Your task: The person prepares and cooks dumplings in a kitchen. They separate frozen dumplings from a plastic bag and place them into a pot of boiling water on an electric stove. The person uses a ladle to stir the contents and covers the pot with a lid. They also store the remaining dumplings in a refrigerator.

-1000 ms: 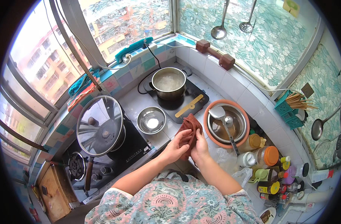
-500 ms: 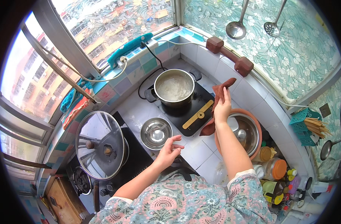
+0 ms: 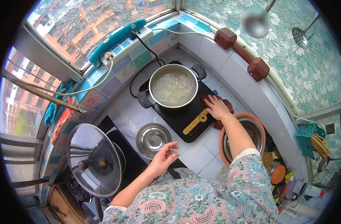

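My right hand [image 3: 218,108] lies flat, fingers spread, on a brown cloth [image 3: 228,104] at the right edge of the black induction cooker [image 3: 176,118]. Part of the cloth is hidden under the hand. On the cooker stands a two-handled steel pot [image 3: 174,107], uncovered, with cloudy, rippling liquid inside. My left hand [image 3: 163,159] hovers near the counter's front, holding nothing, its fingers loosely bent and apart. Just beyond its fingertips sits a shiny steel bowl [image 3: 142,142].
A pan with a glass lid [image 3: 90,149] covers part of the gas stove at left. Right of the cooker, a terracotta-coloured basin [image 3: 263,138] holds a steel vessel. A dumbbell [image 3: 243,53] rests on the ledge; a power strip [image 3: 124,46] runs along the window. Jars [image 3: 278,174] crowd the lower right.
My right hand has come down and left, from holding the cloth raised over the basin to pressing it on the cooker's right edge. The left hand has barely moved. The view has shifted slightly.
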The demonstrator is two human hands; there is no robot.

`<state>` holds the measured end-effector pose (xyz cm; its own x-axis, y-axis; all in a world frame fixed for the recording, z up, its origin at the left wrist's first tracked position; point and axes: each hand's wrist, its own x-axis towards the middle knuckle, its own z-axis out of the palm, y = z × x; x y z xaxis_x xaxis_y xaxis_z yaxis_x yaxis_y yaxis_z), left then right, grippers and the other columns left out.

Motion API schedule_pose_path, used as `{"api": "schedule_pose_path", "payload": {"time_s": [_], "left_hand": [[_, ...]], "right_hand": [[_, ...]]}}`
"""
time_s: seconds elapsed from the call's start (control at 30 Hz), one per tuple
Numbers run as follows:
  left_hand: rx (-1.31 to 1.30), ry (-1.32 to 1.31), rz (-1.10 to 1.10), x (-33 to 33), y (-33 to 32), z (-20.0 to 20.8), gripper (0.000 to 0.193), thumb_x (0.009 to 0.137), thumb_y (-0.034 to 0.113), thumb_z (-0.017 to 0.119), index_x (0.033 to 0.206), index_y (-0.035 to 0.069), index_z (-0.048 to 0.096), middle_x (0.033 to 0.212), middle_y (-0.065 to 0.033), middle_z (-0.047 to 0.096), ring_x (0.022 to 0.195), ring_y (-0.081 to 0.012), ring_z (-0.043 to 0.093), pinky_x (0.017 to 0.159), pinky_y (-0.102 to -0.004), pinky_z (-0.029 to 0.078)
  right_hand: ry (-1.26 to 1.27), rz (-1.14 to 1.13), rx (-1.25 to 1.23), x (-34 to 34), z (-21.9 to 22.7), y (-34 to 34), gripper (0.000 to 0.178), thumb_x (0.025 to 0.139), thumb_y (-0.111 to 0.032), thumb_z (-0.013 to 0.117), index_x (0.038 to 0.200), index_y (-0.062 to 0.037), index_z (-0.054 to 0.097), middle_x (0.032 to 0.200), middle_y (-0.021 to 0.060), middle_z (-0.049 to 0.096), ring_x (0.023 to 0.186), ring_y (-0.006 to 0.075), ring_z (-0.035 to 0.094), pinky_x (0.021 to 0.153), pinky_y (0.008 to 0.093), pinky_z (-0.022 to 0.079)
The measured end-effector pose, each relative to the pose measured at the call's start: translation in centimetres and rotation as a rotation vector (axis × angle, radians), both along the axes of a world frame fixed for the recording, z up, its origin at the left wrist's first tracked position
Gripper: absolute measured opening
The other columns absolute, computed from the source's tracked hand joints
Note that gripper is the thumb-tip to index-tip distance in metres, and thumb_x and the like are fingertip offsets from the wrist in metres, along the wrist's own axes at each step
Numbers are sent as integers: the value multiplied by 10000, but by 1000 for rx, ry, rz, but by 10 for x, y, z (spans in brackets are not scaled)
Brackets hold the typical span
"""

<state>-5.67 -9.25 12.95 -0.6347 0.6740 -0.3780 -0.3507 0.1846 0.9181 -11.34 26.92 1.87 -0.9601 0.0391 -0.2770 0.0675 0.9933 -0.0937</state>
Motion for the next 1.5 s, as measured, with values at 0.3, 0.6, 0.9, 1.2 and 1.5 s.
{"api": "schedule_pose_path", "payload": {"time_s": [0.3,0.6,0.9,1.2,1.5], "left_hand": [[-50,10,2,-15,17,-7,394,928,33,483,1319,36,429,1172,-73,531,1034,-144,577,885,-275,461],[-80,39,13,-20,22,-11,379,924,33,488,1302,34,449,1150,-75,550,1019,-145,587,880,-280,464],[-74,10,31,-36,37,-21,406,911,22,496,1313,24,433,1142,-67,550,1023,-137,567,914,-283,446],[-73,40,30,-30,30,-16,384,919,23,483,1301,28,447,1124,-69,560,1004,-134,587,878,-275,465],[-47,9,-6,-29,45,-26,385,911,21,492,1294,18,452,1102,-72,576,992,-139,595,869,-280,472]], "right_hand": [[106,11,-34,-23,-19,22,520,925,-173,481,1426,-257,368,1527,13,256,1397,250,254,1109,415,281],[297,-143,-191,-65,2,15,470,887,-90,477,1326,-256,506,1450,52,398,1299,277,418,981,385,444],[255,-11,-34,-56,-30,-10,561,861,-55,427,1365,-299,463,1510,40,293,1389,324,263,1103,446,301],[347,-149,-47,-63,-12,38,465,863,-56,439,1285,-217,549,1435,47,407,1307,308,400,980,415,456],[157,308,-132,-3,-5,-22,560,802,-13,504,1341,-162,491,1505,8,302,1398,271,259,1100,391,333]]}}
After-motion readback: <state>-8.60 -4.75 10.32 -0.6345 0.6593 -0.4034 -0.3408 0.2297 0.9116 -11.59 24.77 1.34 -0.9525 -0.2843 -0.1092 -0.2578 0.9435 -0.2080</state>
